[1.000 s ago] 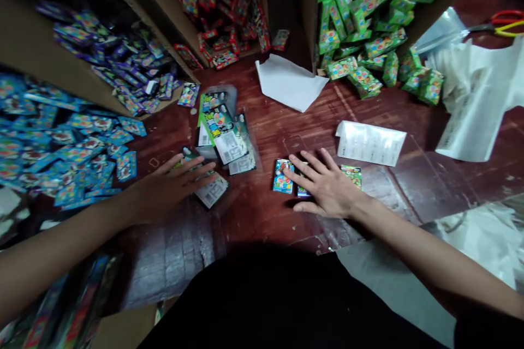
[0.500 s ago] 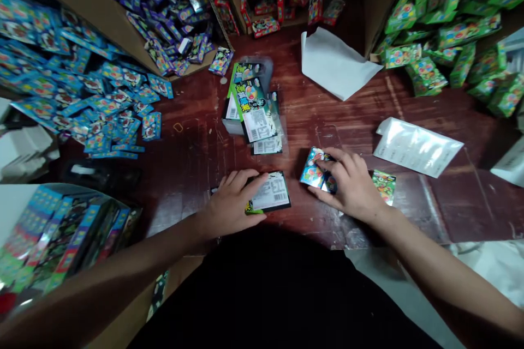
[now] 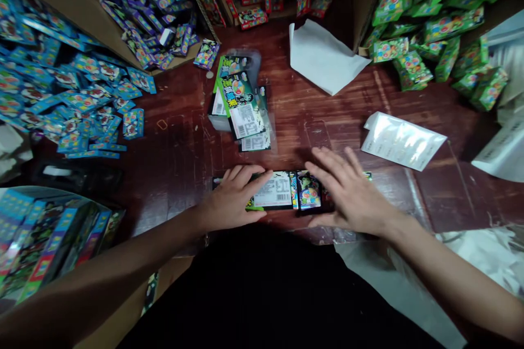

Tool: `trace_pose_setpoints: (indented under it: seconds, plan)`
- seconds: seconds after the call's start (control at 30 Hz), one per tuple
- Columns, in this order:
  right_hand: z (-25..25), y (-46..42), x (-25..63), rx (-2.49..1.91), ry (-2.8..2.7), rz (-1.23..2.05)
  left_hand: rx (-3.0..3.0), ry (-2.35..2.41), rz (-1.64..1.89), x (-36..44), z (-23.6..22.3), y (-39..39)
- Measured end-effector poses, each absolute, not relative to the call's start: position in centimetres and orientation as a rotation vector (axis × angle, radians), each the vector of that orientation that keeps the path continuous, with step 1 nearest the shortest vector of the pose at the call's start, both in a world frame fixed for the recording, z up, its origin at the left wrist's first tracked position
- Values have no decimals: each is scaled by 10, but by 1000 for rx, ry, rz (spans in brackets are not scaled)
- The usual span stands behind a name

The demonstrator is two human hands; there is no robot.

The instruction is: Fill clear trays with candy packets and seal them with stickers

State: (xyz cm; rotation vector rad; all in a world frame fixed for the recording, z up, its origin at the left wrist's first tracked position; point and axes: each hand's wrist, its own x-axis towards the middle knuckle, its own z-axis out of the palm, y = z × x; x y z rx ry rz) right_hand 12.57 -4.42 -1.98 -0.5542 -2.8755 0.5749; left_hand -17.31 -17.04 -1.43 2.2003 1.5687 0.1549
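Note:
My left hand (image 3: 231, 199) lies across a black printed card (image 3: 274, 191) with a white label. Its fingers bend over the far edge and its thumb rests along the near one, gripping it. Against the card's right end is a small dark candy box (image 3: 309, 192) with a colourful print. My right hand (image 3: 347, 191) spreads over the right part of this row, fingers apart and thumb low, and partly covers what lies there. Beyond my left hand sits a stack of similar printed cards (image 3: 245, 103) on a clear plastic case.
Blue boxes (image 3: 90, 98) heap at the left, purple (image 3: 147, 16) and red ones (image 3: 254, 16) at the back, green ones (image 3: 413, 68) at the right. A white paper sheet (image 3: 325, 57) and a label sheet (image 3: 403, 139) lie on the table. A packed carton (image 3: 53, 240) stands front left.
My right hand has let go of the shiny blue box and spread its fingers. A dark box now lies against the card's right end. My left hand stays on the card. The view has shifted slightly.

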Motion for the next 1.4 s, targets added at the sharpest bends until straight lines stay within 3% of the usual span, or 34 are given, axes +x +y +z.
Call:
trace_pose_setpoints:
  seconds: [0.33,0.57,0.8,1.0,1.4]
  plan:
    - [-41,-43,153,-583,-2904,552,2213,1613,138,-157,-16,-156]
    - [-38,-49,148,-894,-2727,428,2177,1647,146,-157,-16,-160]
    - [-36,-57,152,-720,-2789,543,2169,1698,154,-156,-17,-155]
    - [-33,-39,154,-415,-2867,673,2235,1438,155,-163,-14,-145]
    - [-36,-37,142,-485,-2873,611,2228,1470,184,-152,-15,-140]
